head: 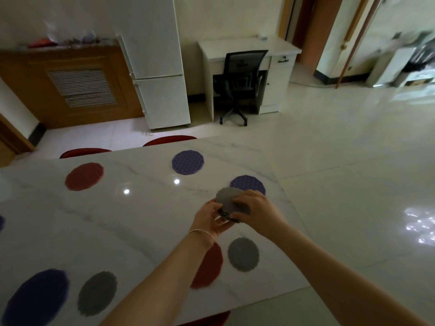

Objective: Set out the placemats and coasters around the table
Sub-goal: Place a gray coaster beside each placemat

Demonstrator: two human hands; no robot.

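Both arms reach forward over the table (131,208). The left hand (210,220) cups a grey coaster (229,200) from below. The right hand (256,208) pinches its edge.

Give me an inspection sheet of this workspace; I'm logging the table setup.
Surface: glossy white marble table.
Job's things: round mats laid out, red, purple, grey; a small grey stack held above the table.
Clutter: nothing seen.
Grippers: left hand and right hand both grip the stack.
Cables: nothing seen on the table.
Surroundings: fridge, desk, office chair, tiled floor.
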